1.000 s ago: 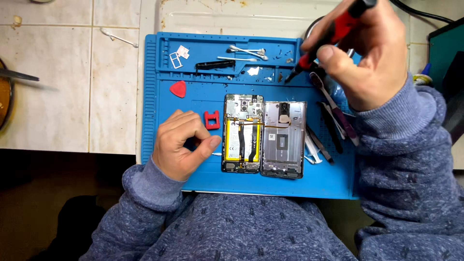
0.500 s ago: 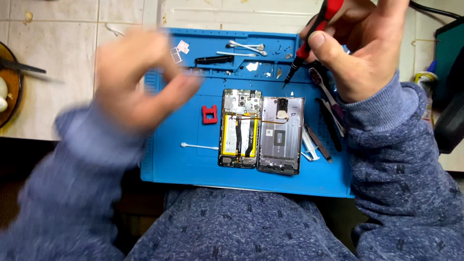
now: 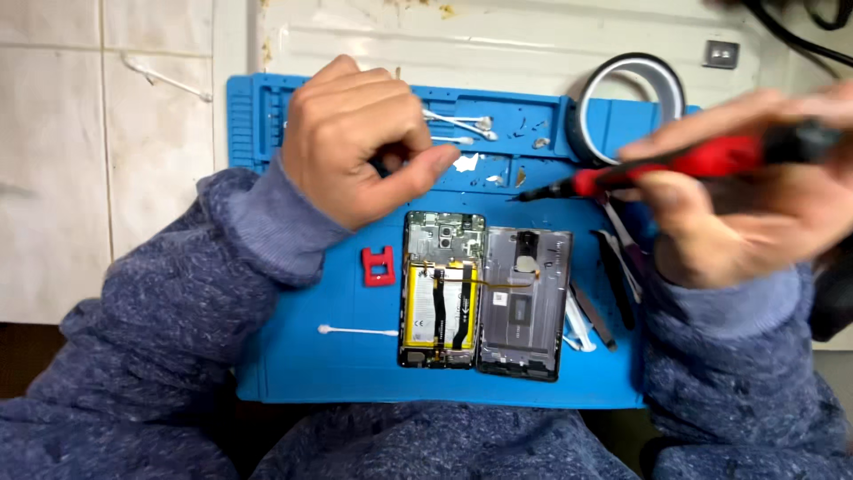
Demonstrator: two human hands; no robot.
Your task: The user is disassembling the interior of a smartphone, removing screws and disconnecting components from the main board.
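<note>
My left hand (image 3: 360, 142) hovers over the back tray of the blue work mat (image 3: 302, 364), fingers curled and thumb pressed to forefinger; nothing shows between them. A black tool (image 3: 384, 165) lies partly hidden under it. My right hand (image 3: 746, 213) grips a red and black screwdriver (image 3: 684, 164), blurred, whose tip points left above the mat, just past the phone's top edge. An opened phone (image 3: 442, 289) with a yellow battery lies mid-mat, and its grey back half (image 3: 522, 302) lies beside it, joined by a thin cable.
A small red tool (image 3: 378, 266) and a cotton swab (image 3: 355, 331) lie left of the phone. Tweezers and pry tools (image 3: 609, 298) sit to its right. A tape roll (image 3: 631, 102) stands at the mat's back right, swabs (image 3: 462, 124) in the tray.
My left hand has risen from the mat beside the phone and now reaches over the back tray. My right hand has tipped the screwdriver from upright to nearly level. The view shifted.
</note>
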